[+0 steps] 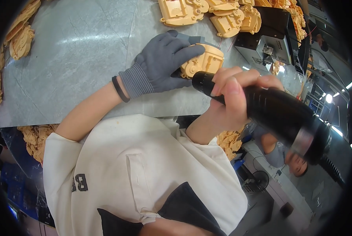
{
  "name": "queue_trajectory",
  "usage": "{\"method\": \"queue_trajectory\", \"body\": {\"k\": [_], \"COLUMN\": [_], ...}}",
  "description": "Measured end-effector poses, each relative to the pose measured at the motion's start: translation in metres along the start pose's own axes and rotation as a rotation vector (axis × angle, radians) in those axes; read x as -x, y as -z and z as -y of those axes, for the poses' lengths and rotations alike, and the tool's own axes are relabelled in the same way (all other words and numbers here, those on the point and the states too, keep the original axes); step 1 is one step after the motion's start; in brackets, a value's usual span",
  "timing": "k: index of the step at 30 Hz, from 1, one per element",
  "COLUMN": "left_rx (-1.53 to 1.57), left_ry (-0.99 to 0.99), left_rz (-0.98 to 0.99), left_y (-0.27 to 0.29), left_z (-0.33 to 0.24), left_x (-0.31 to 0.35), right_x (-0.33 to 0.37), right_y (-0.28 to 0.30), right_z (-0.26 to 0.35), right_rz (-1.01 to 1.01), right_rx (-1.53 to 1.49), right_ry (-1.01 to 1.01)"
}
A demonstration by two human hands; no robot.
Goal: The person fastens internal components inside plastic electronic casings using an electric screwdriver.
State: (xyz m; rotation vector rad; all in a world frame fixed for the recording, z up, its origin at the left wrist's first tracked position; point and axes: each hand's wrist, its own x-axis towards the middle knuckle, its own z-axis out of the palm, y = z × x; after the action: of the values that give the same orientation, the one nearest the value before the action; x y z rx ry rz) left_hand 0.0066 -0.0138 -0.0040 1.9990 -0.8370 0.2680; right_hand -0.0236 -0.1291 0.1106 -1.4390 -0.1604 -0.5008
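My left hand [160, 61], in a grey knit glove, grips a tan moulded plastic housing [207, 59] on the tabletop. Its fingers wrap over the near and far sides of the part. A dark grey block [195, 39] shows partly behind the housing. Bare and closed, my right hand [239, 90] holds a black electric screwdriver [282, 114] with a cord at its back end. The tool slants down to the left, its nose at the housing's near edge. The nose covers the tip, so I cannot tell whether it touches.
More tan housings [180, 11] are piled at the far side, with others [22, 42] along the left edge. A black and silver machine [264, 43] stands at the right. Below the table edge lie tan parts [33, 141]. Another person [276, 151] and a fan [259, 180] are at the right.
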Motion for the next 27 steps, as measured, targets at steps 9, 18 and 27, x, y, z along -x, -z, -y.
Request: {"method": "queue_trajectory", "body": {"k": [9,18,27], "left_rx": [-0.078,-0.384,-0.312], "left_ry": [0.056,-0.099,-0.019], "left_rz": [-0.04,0.142,0.154], "left_y": [0.001,-0.019,-0.013], "left_z": [-0.01,-0.045,-0.055], "left_x": [-0.007,-0.049,-0.055], "right_x": [-0.016,-0.047,-0.121], "right_y": [0.062,0.133,0.159], "right_z": [0.004,0.04,0.021], "right_rz": [-0.236,-0.555,-0.557], "right_rx": [-0.297,0.011,0.125], "right_ry": [0.056,0.325,0.443]}}
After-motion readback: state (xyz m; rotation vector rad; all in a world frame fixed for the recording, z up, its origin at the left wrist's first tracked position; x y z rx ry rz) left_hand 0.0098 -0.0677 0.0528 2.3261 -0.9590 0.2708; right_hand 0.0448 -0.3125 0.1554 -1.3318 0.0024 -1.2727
